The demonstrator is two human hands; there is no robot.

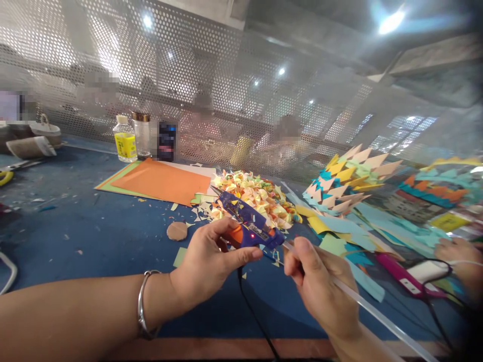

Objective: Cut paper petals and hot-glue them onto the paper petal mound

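My left hand [211, 259] is closed around the handle of a blue hot glue gun [247, 221] with an orange trigger and a small red light lit. Its nozzle points up and to the left, over a heap of folded paper pieces [260, 198]. In my right hand [324, 281] a long translucent glue stick [381, 311] is gripped between thumb and fingers, its front end at the back of the glue gun. A black cord hangs down from the gun's handle. Left of the gun lies a round tan disc [177, 231] on the blue table.
Orange paper sheets [162, 181] lie behind my hands, near a bottle [125, 140] and a glass jar [142, 136]. A spiky paper construction [339, 183] stands right. A pink power strip [405, 276] with cords sits beside another person's hand [460, 259]. Scissors [15, 171] lie far left.
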